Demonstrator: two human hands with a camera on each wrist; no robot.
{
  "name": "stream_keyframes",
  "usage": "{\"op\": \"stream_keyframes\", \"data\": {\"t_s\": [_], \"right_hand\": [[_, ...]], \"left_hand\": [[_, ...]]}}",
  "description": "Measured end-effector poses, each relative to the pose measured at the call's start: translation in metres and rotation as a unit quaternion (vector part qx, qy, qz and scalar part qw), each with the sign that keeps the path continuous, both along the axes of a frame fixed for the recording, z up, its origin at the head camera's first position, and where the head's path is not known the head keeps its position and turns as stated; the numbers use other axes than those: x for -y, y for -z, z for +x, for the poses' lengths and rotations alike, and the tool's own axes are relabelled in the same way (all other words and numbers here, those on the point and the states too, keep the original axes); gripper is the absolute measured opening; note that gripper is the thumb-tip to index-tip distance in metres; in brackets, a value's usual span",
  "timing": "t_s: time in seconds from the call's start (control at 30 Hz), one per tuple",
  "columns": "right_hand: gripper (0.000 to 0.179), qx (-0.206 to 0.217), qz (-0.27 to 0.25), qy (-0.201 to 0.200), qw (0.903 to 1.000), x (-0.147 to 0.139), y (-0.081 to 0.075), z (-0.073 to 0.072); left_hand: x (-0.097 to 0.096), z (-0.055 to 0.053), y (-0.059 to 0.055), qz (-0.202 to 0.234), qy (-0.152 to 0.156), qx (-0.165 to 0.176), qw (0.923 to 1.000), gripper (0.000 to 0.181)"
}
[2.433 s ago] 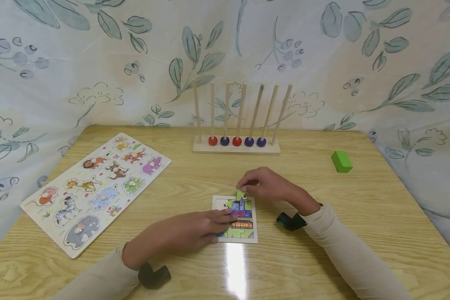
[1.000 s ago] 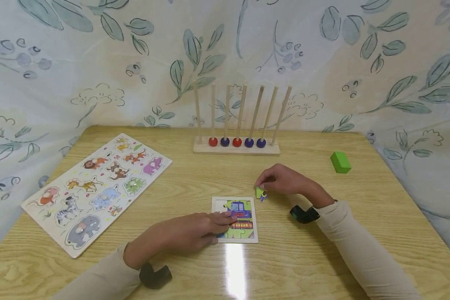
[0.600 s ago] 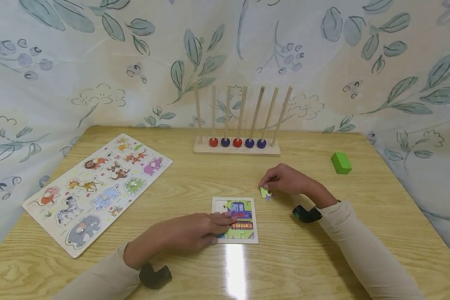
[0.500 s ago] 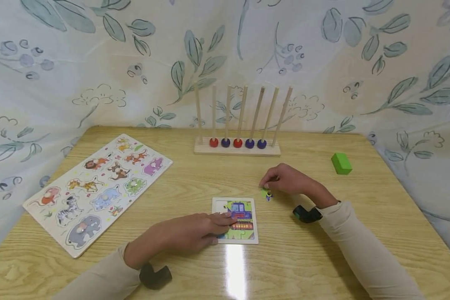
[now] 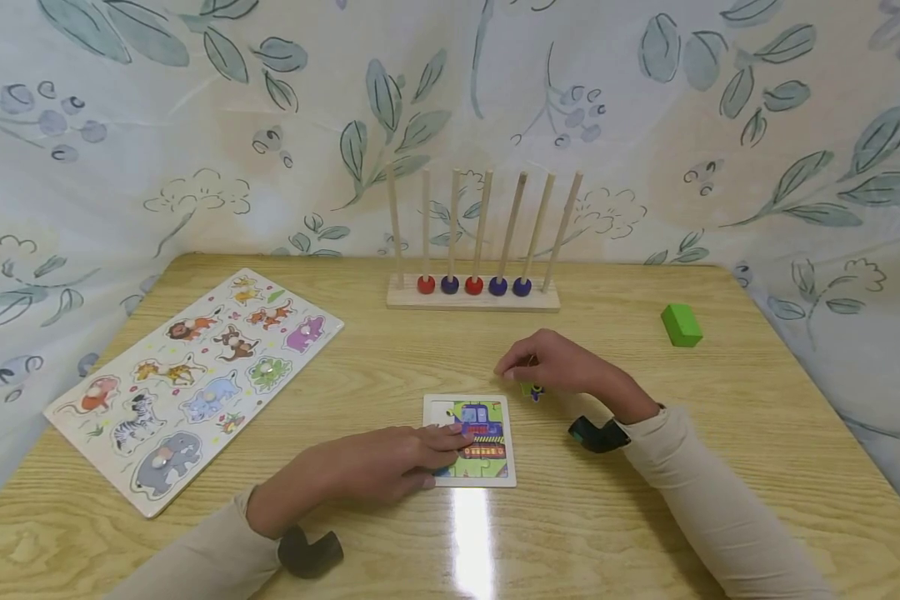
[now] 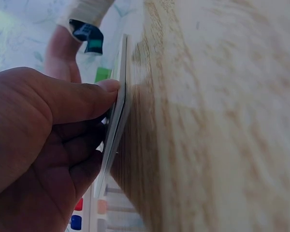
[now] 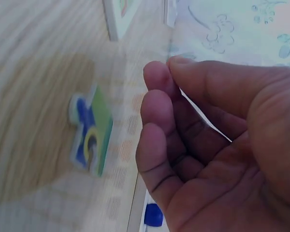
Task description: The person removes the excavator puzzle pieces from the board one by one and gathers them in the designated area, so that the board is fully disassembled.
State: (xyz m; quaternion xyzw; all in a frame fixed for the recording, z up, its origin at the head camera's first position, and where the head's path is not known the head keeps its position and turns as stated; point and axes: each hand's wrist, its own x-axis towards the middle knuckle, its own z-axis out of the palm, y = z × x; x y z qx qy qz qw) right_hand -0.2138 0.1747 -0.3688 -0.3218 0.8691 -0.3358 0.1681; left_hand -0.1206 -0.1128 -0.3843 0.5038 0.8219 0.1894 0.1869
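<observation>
In the head view a small jigsaw puzzle (image 5: 435, 401) with a purple vehicle picture lies flat on the table, its upper left showing pale and bare. My left hand (image 5: 390, 462) rests on it with extended fingers covering its left part. The left wrist view shows the thumb (image 6: 94, 99) against the board's edge. Just beyond the puzzle's upper right, my right hand (image 5: 551, 362) hovers, loosely curled and holding nothing. Its thumb tip meets the index fingertip. A loose puzzle piece (image 7: 99, 128), green with purple and yellow, lies on the table beside those fingers, apart from them.
A wooden animal peg puzzle (image 5: 217, 333) lies at the left of the table. At the back stands a wooden bead rack (image 5: 468, 300) with red and blue beads on upright rods. A green block (image 5: 681, 325) sits at the right. Patterned fabric (image 5: 450, 125) hangs behind.
My right hand carried the puzzle piece from the puzzle's top to the right and let it go on the table. It has since shifted slightly left. My left hand has stayed put.
</observation>
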Motion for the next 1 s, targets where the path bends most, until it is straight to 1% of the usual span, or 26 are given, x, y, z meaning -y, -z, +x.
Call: {"op": "stream_keyframes", "data": {"t_s": [0.2,0.4,0.53,0.6,0.77,1.0], "right_hand": [[0.017,0.01,-0.019,-0.031,0.9993,0.01,0.0,0.004],[0.017,0.042,-0.035,-0.047,0.9974,0.019,0.005,0.007],[0.016,0.067,-0.037,-0.055,0.9955,0.027,0.009,0.01],[0.016,0.073,-0.038,-0.063,0.9947,0.03,0.011,0.011],[0.017,0.075,-0.045,-0.086,0.9924,0.034,0.012,0.012],[0.016,0.058,-0.034,-0.107,0.992,0.041,0.01,0.012]], "left_hand": [[0.0,0.0,0.002,0.0,0.0,-0.001,1.0,0.042],[0.0,-0.001,0.001,-0.006,-0.005,0.008,0.9999,0.044],[0.001,-0.001,0.001,-0.002,-0.003,0.013,0.9999,0.045],[0.001,-0.001,0.002,0.002,-0.001,0.014,0.9999,0.045],[0.001,-0.001,0.002,0.007,0.006,0.006,0.9999,0.044],[0.002,-0.001,0.001,0.007,0.007,0.009,0.9999,0.044]]}}
